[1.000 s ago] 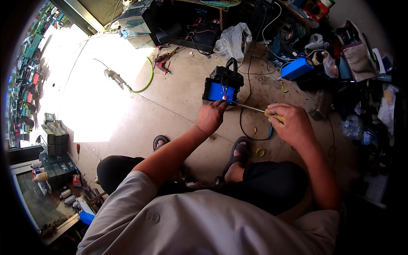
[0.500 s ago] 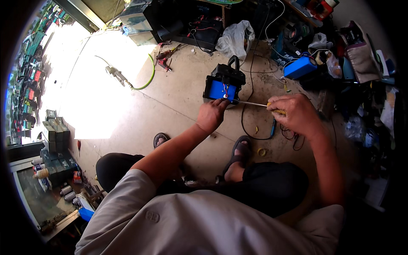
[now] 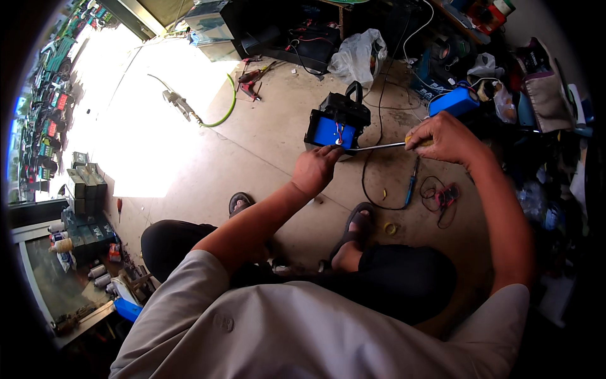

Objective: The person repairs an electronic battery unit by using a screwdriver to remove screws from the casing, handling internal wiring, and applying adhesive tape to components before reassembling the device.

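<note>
Fingers of the right hand are curled tight round the yellow handle of a long screwdriver, seen right of centre in the upper half of the frame; its thin metal shaft is held level and points left, with the tip at the front face of a blue and black box that stands on the concrete floor just above the centre. The left hand is placed at the lower front edge of the box, fingers bent against it; whether anything is gripped there cannot be told. A blue-handled tool and a coil of dark wire lie on the floor below the right hand. A green hose is seen at the upper left, beside a sunlit patch.
</note>
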A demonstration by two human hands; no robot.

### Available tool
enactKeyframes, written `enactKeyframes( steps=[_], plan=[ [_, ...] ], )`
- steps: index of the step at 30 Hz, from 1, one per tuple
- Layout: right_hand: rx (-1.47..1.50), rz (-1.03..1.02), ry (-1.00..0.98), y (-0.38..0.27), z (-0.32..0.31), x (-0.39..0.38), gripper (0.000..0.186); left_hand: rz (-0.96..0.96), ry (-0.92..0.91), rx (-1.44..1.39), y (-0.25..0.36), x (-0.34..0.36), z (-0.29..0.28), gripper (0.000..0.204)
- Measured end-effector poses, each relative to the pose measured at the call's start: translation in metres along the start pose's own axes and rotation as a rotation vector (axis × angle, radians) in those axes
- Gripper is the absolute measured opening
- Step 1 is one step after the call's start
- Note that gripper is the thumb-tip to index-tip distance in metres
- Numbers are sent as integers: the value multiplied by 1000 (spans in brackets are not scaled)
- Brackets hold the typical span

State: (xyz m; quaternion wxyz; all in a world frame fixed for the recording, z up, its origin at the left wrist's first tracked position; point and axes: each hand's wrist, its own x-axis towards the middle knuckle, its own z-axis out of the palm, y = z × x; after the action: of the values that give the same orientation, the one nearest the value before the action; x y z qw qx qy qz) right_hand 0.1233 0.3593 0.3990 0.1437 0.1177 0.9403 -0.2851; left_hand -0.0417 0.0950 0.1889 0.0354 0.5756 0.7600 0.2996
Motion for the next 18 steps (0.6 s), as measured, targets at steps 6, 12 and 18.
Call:
enactKeyframes(
  steps=[6,12,18],
  plan=[
    [-6,138,77,-25,1,-34,33,-3,38,-12,2,-2,3,33],
    [-166,-59,264,-23,30,-50,34,10,67,-21,3,1,3,30],
    [-321,-49,231,-58,35,-45,32,9,73,-12,4,2,1,30]
  ],
)
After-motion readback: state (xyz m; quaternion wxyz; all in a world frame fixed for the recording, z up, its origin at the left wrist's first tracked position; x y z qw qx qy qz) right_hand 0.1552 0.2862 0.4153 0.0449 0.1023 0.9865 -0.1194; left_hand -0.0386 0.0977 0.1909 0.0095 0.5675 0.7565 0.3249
